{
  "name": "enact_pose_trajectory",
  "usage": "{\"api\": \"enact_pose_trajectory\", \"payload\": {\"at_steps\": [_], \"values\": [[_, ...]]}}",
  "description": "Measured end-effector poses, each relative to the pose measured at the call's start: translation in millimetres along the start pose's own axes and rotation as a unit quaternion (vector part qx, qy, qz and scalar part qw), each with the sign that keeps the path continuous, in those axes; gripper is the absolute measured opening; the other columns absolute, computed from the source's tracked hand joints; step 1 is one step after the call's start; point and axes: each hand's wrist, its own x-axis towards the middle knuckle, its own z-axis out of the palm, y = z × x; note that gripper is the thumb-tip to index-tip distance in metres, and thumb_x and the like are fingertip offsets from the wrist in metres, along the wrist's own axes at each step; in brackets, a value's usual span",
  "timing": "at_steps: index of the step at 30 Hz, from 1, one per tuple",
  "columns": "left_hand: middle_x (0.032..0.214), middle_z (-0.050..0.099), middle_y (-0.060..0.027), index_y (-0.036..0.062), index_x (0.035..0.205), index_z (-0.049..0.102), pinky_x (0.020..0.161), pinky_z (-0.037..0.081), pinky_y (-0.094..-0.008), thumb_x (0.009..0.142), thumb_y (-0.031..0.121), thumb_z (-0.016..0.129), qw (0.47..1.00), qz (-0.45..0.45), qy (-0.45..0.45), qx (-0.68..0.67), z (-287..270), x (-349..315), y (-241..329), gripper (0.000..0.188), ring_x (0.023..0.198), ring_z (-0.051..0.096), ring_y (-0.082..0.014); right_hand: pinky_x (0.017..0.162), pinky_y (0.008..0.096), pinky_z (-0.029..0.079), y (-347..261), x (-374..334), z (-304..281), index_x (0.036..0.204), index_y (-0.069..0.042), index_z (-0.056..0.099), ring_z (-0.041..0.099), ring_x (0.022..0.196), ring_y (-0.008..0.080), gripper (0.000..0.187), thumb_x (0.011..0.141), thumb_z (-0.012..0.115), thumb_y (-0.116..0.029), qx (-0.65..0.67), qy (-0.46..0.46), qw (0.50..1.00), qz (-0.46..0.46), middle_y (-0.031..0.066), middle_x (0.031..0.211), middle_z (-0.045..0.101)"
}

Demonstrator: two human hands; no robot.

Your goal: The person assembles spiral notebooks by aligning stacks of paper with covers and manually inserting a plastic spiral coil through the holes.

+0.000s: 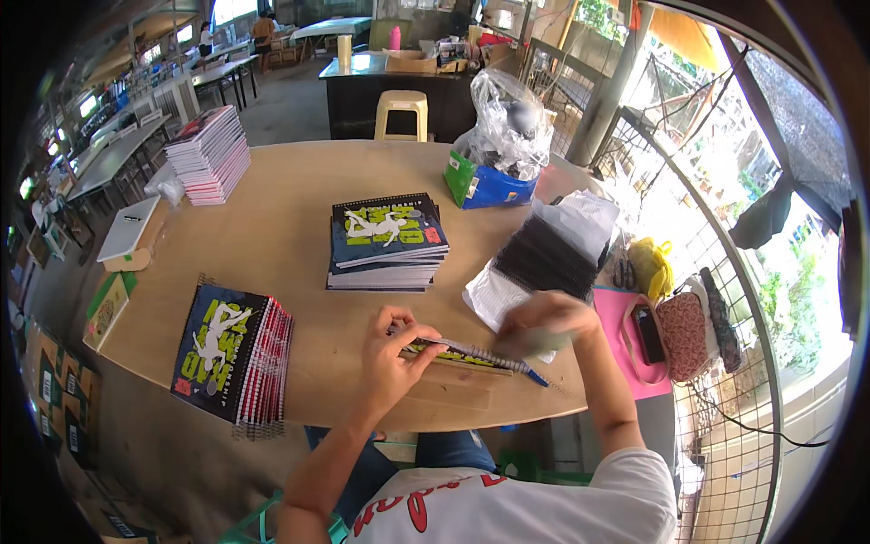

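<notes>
Near the front edge of the table, my left hand (396, 363) is closed, thumb and fingers pinching one end of a notebook (467, 361) seen nearly edge-on. A spiral binding coil (480, 351) runs along its upper side. My right hand (544, 325) is smeared by motion above the far end of that notebook, so its grip cannot be made out. A slim blue object (536, 376) lies close below it, its kind unclear. Beyond my hands sits a pile of dark notebooks (388, 240) with green and white covers. To the left lies a stack of spiral-bound notebooks (231, 354).
Black binding coils (548, 249) lie on white paper at the right. Behind them stands a blue and green box (494, 186) holding clear plastic. A tall notebook stack (208, 156) is at the far left. Scissors (623, 274), a pouch (684, 324) and a wire fence (725, 363) line the right.
</notes>
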Motion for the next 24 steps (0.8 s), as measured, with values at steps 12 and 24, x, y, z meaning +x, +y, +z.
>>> {"api": "enact_pose_trajectory", "payload": {"at_steps": [12, 24], "values": [[0.105, 0.055, -0.0072, 0.0141, 0.086, 0.075, 0.088, 0.043, -0.0413, 0.073, 0.022, 0.087, 0.998, -0.012, -0.003, 0.067, -1.8, 5.2, 28.9, 0.020, 0.103, 0.055, -0.0253, 0.071, 0.0379, 0.056, 23.6, -39.4, -1.6, 0.099, 0.006, 0.075, 0.069, 0.074, 0.0340, 0.072, 0.090, 0.054, -0.063, 0.367, 0.153, 0.907, -0.139, 0.0290, 0.097, 0.070], [0.112, 0.056, -0.0070, 0.0184, 0.082, 0.076, 0.088, 0.040, -0.0408, 0.070, 0.030, 0.089, 0.997, 0.021, -0.014, 0.068, 4.2, 5.8, 14.7, 0.021, 0.107, 0.052, -0.0261, 0.097, 0.0399, 0.045, 12.7, -8.4, 11.7, 0.098, 0.007, 0.074, 0.061, 0.109, 0.0296, 0.057, 0.092, 0.059, -0.047, 0.012, -0.042, 0.981, 0.189, 0.0215, 0.127, 0.062]]}}
